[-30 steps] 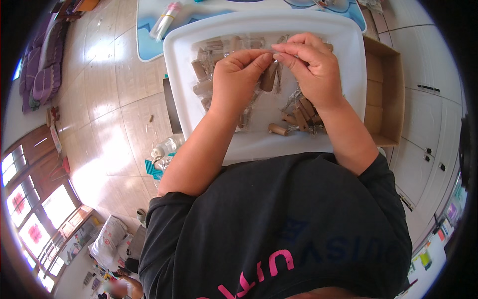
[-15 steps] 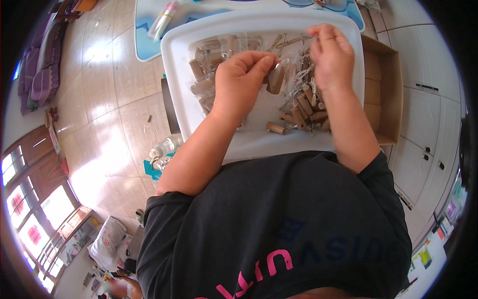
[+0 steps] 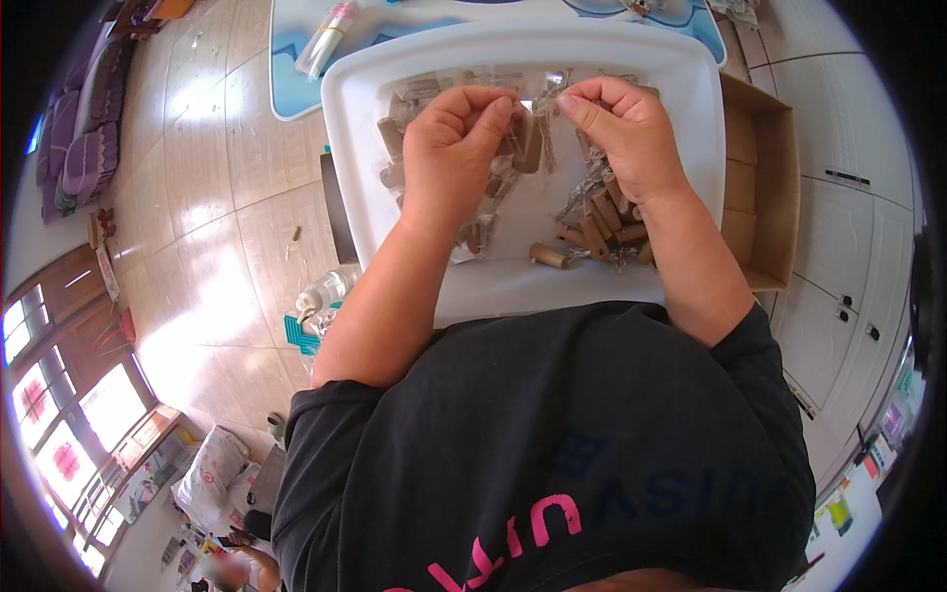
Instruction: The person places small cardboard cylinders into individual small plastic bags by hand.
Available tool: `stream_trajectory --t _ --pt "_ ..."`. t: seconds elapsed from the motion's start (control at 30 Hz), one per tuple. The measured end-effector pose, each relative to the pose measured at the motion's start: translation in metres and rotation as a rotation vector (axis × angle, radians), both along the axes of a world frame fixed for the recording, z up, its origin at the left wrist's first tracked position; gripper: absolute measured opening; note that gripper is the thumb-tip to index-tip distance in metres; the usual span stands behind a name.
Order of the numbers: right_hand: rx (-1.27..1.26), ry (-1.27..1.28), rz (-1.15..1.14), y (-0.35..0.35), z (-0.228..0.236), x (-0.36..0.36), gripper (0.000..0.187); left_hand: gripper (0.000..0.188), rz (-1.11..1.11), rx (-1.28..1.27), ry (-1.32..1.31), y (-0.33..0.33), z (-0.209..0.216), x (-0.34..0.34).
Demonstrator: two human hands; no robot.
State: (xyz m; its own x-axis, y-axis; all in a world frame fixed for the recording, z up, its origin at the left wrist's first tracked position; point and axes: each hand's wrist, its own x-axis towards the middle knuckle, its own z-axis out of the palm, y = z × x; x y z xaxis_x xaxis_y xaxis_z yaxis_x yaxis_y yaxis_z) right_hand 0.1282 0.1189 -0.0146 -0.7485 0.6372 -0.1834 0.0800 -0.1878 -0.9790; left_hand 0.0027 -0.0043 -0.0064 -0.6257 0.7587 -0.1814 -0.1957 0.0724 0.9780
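My left hand (image 3: 444,148) is closed in a pinch above a white tray (image 3: 345,148), holding a brown cork-like cylinder (image 3: 531,146) that hangs from the fingertips. Clear plastic seems to surround this piece. Facing it, my right hand (image 3: 631,133) pinches with thumb and forefinger; what lies between them is too small to make out. Below the right hand, loose brown cylinders (image 3: 595,232) with thin silvery wires lie in a heap. More brown cylinders (image 3: 391,136), in clear plastic bags, lie on the tray's left side, partly hidden by my left hand.
An open cardboard box (image 3: 769,187) stands right of the tray. A blue-patterned table (image 3: 296,99) shows behind it, with a clear plastic packet (image 3: 326,39) on top. A clear bottle (image 3: 326,289) is by my left forearm. Another person (image 3: 261,567) is at the lower left.
My right hand has come left and slightly down, close to my left hand. My left hand has shifted a little left and up, with the brown cylinder still in it.
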Motion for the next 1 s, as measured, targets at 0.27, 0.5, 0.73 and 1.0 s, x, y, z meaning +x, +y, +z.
stream_trajectory --t 0.27,0.5,0.73,1.0 --pt "-0.167 0.069 -0.095 -0.006 -0.004 -0.001 0.009 0.011 -0.002 0.034 -0.067 0.001 0.004 -0.001" --pt "-0.223 0.13 -0.103 -0.009 -0.007 -0.003 0.01 0.013 -0.002 0.123 -0.146 -0.002 -0.005 -0.009" --pt "-0.304 0.021 -0.021 0.0 0.002 -0.002 0.021 0.014 -0.041 0.043 0.214 -0.004 -0.009 -0.008" --pt "-0.113 -0.025 0.004 -0.006 0.001 -0.002 0.019 0.013 -0.138 0.086 0.244 -0.006 -0.011 -0.01"
